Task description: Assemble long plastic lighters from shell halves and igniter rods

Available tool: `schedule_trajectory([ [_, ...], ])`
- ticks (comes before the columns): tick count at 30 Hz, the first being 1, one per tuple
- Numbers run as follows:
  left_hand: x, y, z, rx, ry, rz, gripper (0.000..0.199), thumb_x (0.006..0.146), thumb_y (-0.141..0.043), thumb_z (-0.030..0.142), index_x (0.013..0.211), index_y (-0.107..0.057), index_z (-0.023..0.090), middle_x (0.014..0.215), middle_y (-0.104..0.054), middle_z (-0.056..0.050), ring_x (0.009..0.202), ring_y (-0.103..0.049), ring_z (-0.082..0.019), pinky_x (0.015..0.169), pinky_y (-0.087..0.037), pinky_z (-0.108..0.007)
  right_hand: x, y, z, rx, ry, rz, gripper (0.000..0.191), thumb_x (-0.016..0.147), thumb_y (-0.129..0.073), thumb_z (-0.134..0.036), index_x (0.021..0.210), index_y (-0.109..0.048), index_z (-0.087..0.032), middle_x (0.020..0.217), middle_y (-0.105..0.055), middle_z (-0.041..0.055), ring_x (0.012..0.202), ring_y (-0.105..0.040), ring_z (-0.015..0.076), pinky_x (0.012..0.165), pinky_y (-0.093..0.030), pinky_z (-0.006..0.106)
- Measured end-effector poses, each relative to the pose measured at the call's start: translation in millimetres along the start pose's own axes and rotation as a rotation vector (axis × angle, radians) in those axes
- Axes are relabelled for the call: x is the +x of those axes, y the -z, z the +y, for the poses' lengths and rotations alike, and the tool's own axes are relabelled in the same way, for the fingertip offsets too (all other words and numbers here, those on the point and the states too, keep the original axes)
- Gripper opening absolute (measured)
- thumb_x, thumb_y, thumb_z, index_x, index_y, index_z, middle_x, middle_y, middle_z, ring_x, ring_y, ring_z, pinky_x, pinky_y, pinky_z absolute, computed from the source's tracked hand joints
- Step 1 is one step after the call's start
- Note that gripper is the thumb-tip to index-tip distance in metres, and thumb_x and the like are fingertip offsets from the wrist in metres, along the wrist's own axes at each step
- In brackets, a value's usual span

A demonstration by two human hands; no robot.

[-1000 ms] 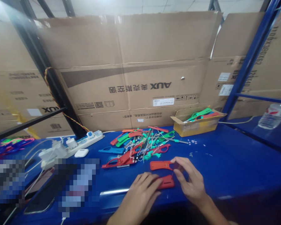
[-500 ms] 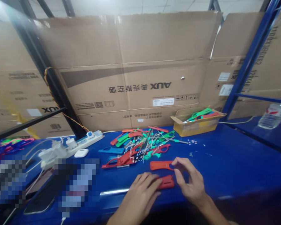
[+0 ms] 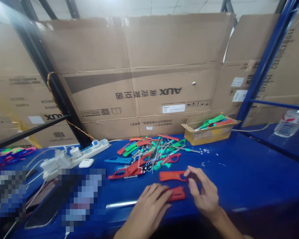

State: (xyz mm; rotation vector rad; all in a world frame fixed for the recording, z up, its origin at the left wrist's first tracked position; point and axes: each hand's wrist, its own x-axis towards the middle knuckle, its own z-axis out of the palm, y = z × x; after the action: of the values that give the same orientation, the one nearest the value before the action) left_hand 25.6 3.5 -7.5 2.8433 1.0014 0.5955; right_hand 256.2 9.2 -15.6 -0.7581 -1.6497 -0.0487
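Observation:
My left hand (image 3: pixel 150 207) is wrapped over a red lighter-like piece (image 3: pixel 178 193) on the blue table, its red end showing past the fingertips. A silver tube (image 3: pixel 121 204) sticks out on the other side of that hand. Just to the right, my right hand (image 3: pixel 204 194) has thumb and forefinger nearly together over the end of an orange handle shell (image 3: pixel 171 176). A thin wire seems to run from the red piece toward those fingers; what they pinch is too small to make out.
Behind the hands lies a heap of coloured shells and tubes (image 3: pixel 149 154). A carton of lighters (image 3: pixel 206 136) stands at the back right. On the left are a power strip (image 3: pixel 89 152), a white case (image 3: pixel 86 163) and phones. A bottle (image 3: pixel 290 122) is far right.
My right thumb has moved up and closer to the forefinger, and the hand has shifted slightly right. My left hand has stayed over the red piece.

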Motion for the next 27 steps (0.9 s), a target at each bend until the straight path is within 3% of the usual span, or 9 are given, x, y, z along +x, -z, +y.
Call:
schedule_trajectory([
  [8,0.5,1.8,-0.3,0.002,-0.002,-0.015,0.035,0.102,-0.061,0.022,0.137,-0.059,0.023,0.134,-0.067,-0.008,0.120,-0.063,-0.029,0.099,-0.057,-0.046,-2.4,3.0,3.0,-0.047,0.065,-0.003,0.043,0.094,-0.065,-0.010,0.135,-0.063,-0.022,0.100,-0.067,0.0080,0.069,-0.067,0.0143,0.057,-0.058,0.025],
  [13,0.6,2.0,0.2,0.000,-0.010,0.022,0.031,0.105,-0.057,0.024,0.136,-0.061,0.023,0.131,-0.068,-0.008,0.118,-0.064,-0.027,0.099,-0.057,-0.044,-9.6,-4.5,8.7,-0.048,-0.027,0.070,0.057,0.098,-0.060,-0.010,0.152,-0.048,-0.024,0.098,-0.073,0.0063,0.080,-0.074,0.0176,0.071,-0.064,0.029],
  [17,1.1,2.1,0.3,-0.009,0.001,0.004,0.032,0.105,-0.057,0.024,0.136,-0.060,0.023,0.131,-0.068,-0.008,0.118,-0.063,-0.028,0.098,-0.057,-0.046,-8.8,-4.7,8.0,-0.024,-0.067,0.014,0.051,0.101,-0.054,-0.010,0.150,-0.050,-0.024,0.102,-0.074,0.0071,0.080,-0.075,0.0177,0.067,-0.064,0.028],
  [22,1.8,2.7,0.5,-0.009,-0.002,-0.011,0.032,0.105,-0.057,0.024,0.137,-0.059,0.023,0.134,-0.067,-0.008,0.120,-0.063,-0.028,0.099,-0.056,-0.045,0.7,0.6,2.5,-0.021,0.048,-0.034,0.048,0.098,-0.057,-0.008,0.143,-0.057,-0.024,0.104,-0.072,0.0093,0.083,-0.073,0.0183,0.067,-0.062,0.028],
  [27,1.1,3.5,1.2,-0.025,0.014,-0.028,0.035,0.102,-0.061,0.020,0.137,-0.058,0.024,0.135,-0.067,-0.007,0.120,-0.063,-0.029,0.100,-0.055,-0.046,4.4,1.4,0.0,-0.040,0.099,-0.047,0.047,0.095,-0.063,-0.007,0.139,-0.061,-0.024,0.098,-0.070,0.0073,0.072,-0.069,0.0146,0.060,-0.058,0.024],
])
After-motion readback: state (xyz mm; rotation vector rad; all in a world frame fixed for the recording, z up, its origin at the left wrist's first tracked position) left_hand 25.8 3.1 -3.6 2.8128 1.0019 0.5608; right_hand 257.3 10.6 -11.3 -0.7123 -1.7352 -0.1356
